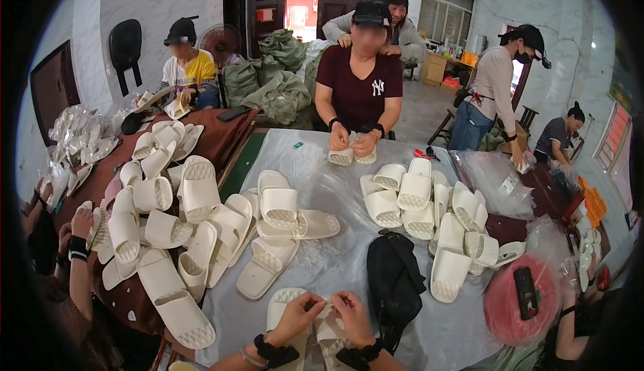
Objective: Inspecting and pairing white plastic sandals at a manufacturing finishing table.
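Observation:
At the near edge of the table, my left hand point(300, 314) and my right hand point(353, 319) meet with thumbs and fingertips pinched together. Whatever sits between the fingertips is too small to make out. Beneath them lies a pair of cream slide sandals: the left slide point(284, 297) is partly covered by my left hand, and the right slide point(329, 334) lies under both hands' fingers. Just right of my right hand rests a black bag point(394, 280). Farther ahead on the left, a cream slide point(267, 267) lies close to a loose heap of several more.
Clear plastic sheeting point(322, 250) covers the table. Cream slides point(449, 263) are piled at right, beside a pink plastic-wrapped roll point(500, 304) with a black object on it. Red-handled scissors point(425, 154) lie at the far edge. Across the table, a person point(359, 89) handles slides; others work around.

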A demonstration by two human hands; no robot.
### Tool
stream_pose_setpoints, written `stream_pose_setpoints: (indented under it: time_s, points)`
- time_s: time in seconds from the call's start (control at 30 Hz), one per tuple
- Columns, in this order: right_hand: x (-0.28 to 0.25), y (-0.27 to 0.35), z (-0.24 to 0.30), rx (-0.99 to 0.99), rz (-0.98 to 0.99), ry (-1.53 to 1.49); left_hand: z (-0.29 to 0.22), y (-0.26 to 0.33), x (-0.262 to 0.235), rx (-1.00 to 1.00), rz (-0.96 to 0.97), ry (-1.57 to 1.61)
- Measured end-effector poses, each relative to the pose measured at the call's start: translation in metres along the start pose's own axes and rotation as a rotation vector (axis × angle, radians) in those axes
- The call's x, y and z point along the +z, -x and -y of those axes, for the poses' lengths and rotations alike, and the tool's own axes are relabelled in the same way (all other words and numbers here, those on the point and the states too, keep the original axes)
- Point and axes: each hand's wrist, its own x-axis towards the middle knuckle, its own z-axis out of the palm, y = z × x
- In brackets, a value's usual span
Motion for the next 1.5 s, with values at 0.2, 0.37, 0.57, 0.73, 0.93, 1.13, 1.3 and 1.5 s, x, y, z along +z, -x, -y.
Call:
stream_pose_setpoints:
  time_s: [0.2, 0.37, 0.57, 0.73, 0.93, 1.13, 1.3, 1.5]
  points:
    - [-0.001, -0.002, 0.002, -0.020, 0.024, 0.104, 0.002, -0.002, -0.002, -0.025, 0.007, -0.056]
    - [0.001, 0.001, 0.005, -0.009, -0.033, -0.042, 0.003, -0.003, 0.002, -0.008, 0.019, 0.044]
    - [0.002, 0.005, 0.004, -0.037, 0.027, 0.064, 0.011, 0.001, 0.002, 0.007, -0.009, 0.022]
    - [0.007, 0.007, -0.001, -0.064, 0.027, 0.147, 0.007, 0.008, 0.000, 0.003, -0.023, -0.008]
    - [0.003, 0.000, 0.008, -0.081, -0.021, 0.079, -0.008, 0.004, 0.003, 0.046, 0.028, -0.138]
    - [0.014, 0.009, 0.007, -0.223, -0.015, 0.143, -0.017, 0.033, -0.012, 0.515, -0.267, -0.596]
    - [0.033, 0.061, 0.063, -0.353, 0.201, 0.320, 0.008, 0.055, -0.035, 0.379, -0.399, -0.429]
    - [-0.031, 0.068, 0.173, -0.874, -0.173, 0.625, 0.004, 0.069, -0.035, 0.244, -0.324, -0.458]
